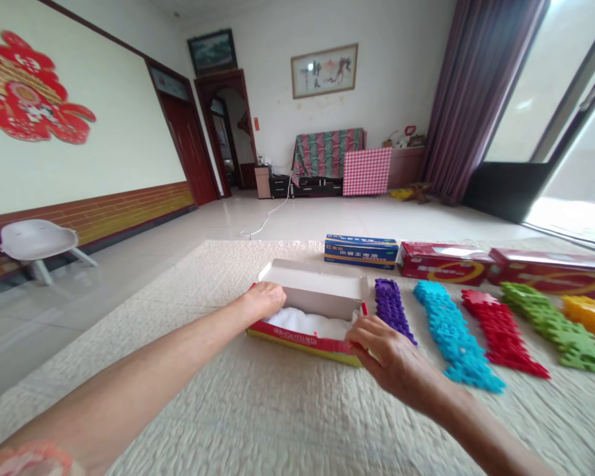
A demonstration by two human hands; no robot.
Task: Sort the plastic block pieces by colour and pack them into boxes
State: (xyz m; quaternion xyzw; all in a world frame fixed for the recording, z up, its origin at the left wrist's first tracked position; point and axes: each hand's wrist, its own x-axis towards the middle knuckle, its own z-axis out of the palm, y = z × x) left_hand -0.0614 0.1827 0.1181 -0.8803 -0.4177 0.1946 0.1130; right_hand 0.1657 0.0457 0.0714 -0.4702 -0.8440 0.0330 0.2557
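Note:
A red and yellow cardboard box (287, 334) lies on the quilted mat, its white lid raised at the back. White rounded contents, possibly bagged or cloth, fill the inside; I cannot make out what they are. My left hand (265, 299) is closed on the left end of the box, fingers curled over the edge. At the opposite end my right hand (377, 340) grips the right corner, thumb toward the front. Just right of the box lies a strip of purple interlocking plastic pieces (393, 307), and beside it a light blue strip (453, 337).
Further right are red (503, 334), green (558, 327) and yellow (588, 314) strips. Behind them stand a blue box (361, 252) and two dark red boxes (446, 264). The quilted mat (188, 396) covers the floor. A white chair (39, 241) stands at left.

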